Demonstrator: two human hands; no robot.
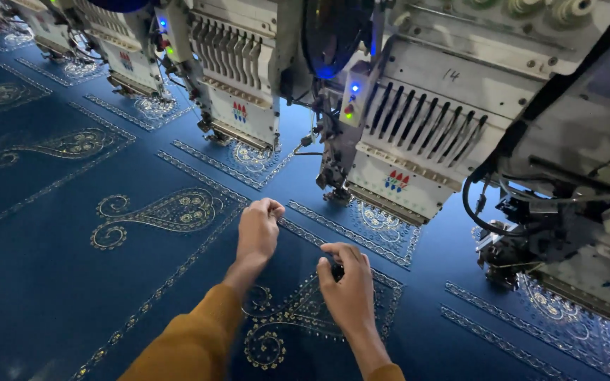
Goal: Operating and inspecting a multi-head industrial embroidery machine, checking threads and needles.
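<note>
On the blue embroidered fabric [51,282], many motifs are already stitched; the left hand [258,229] pinches at a border line, the right hand [347,282] is closed on a small dark tool [336,271] just beside the nearest embroidery head [397,155].

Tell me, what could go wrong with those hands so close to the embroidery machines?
The left hand pinches at the blue fabric close to an embroidery head; if the needles run, fingers might be caught. The right hand grips a small dark tool, which could snag or nick the stitched paisley motif. Pulling the fabric may also distort the pattern.
</note>
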